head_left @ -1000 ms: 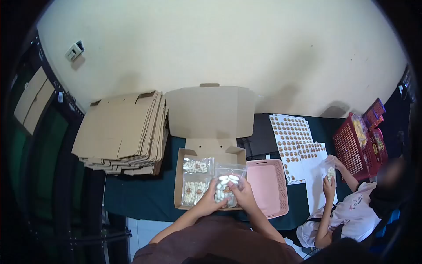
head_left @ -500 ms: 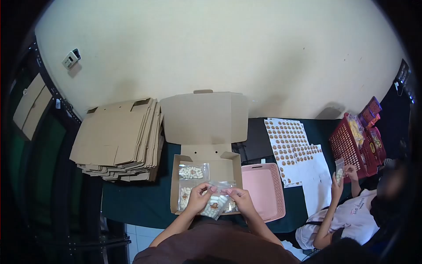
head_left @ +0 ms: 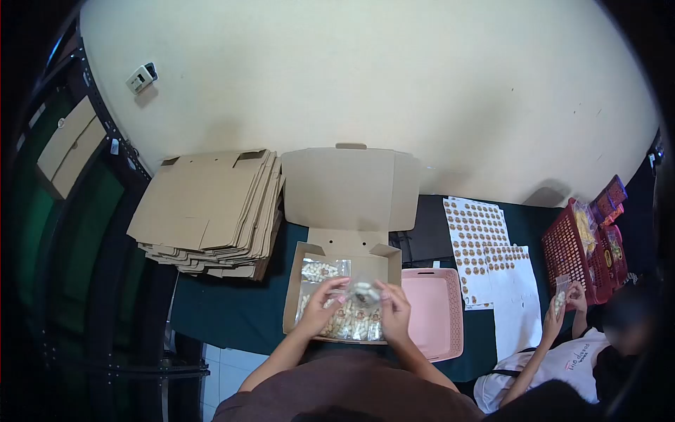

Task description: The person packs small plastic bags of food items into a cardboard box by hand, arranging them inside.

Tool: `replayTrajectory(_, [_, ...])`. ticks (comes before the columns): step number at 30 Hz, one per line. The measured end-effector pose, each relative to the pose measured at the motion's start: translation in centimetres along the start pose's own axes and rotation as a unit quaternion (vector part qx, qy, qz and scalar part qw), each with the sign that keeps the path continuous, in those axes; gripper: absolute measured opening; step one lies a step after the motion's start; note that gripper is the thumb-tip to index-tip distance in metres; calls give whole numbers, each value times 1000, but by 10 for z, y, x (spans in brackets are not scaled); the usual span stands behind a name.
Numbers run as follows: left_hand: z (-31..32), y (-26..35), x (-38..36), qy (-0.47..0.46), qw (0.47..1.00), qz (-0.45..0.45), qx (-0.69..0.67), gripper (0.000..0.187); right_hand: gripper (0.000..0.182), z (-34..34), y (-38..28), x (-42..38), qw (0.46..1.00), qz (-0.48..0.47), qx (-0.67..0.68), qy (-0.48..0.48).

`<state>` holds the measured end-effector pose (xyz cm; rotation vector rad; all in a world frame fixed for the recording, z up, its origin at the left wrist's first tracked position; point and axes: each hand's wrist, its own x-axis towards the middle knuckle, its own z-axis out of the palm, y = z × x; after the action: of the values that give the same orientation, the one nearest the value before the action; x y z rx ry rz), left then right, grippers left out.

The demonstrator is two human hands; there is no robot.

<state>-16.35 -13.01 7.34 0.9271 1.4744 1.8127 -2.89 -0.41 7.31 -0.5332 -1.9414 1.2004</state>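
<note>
An open cardboard box [head_left: 294, 288] with its lid [head_left: 349, 188] raised sits on the dark green table in front of me. Clear packets of pale snacks [head_left: 322, 269] lie inside it. My left hand [head_left: 325, 305] and my right hand [head_left: 394, 309] both grip one clear snack packet [head_left: 363, 292], held just above the packets lying in the box. My forearms reach in from the bottom of the view.
A stack of flat cardboard boxes [head_left: 211, 211] lies to the left. A pink basket [head_left: 434, 309] stands right of the box, then sticker sheets [head_left: 479, 239] and a red basket [head_left: 571, 254]. Another person [head_left: 562, 352] at the right holds a small packet [head_left: 560, 301].
Both my hands have lifted the packet slightly and shifted it toward the box's middle. The other person's hands have moved a little, still on their packet. The view has shifted.
</note>
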Motion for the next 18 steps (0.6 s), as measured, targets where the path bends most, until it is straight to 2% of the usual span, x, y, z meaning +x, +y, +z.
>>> replayTrajectory(2, [17, 6, -2, -77, 995, 50, 46, 50, 30, 11, -22, -2, 1000, -10, 10, -24])
replayTrajectory(3, [23, 4, -4, -78, 995, 51, 46, 50, 28, 13, -29, -2, 999, -19, 18, -46])
replayTrajectory(5, [32, -7, -14, -68, 992, -45, -96, 53, 27, 10, -14, -7, 998, -38, -5, -57])
replayTrajectory(7, [36, -12, -19, -37, 996, -64, -51, 47, 32, 8, -8, -10, 993, -20, -101, -52])
replayTrajectory(8, [38, -12, -20, -34, 997, -54, -46, 42, 30, 15, -7, -10, 999, -2, -39, 22])
replayTrajectory(9, [40, -9, -19, -30, 998, -44, -41, 38, 30, 18, -16, -6, 999, -1, -40, 22])
replayTrajectory(10, [40, -13, -19, 2, 996, -47, -76, 29, 27, 18, -30, 1, 997, 40, -5, 73])
replayTrajectory(11, [38, -14, -19, 2, 996, -47, -76, 29, 24, 17, -37, 4, 989, 81, 29, 123])
replayTrajectory(12, [34, -14, -19, 11, 996, -65, -58, 26, 18, 16, -10, -1, 985, 119, 117, 33])
replayTrajectory(13, [31, -15, -20, 20, 996, -84, -40, 23, 16, 14, -2, -4, 940, 223, 251, -61])
replayTrajectory(15, [31, -18, -21, 27, 998, -59, -11, 26, 15, 17, -1, -9, 930, 250, 266, -37])
replayTrajectory(17, [30, -11, -19, 42, 997, -50, -45, 28, 16, 16, -5, -7, 931, 247, 267, -36])
replayTrajectory(18, [28, -8, -17, 26, 995, -74, -59, 31, 18, 15, -6, -7, 931, 244, 268, -36])
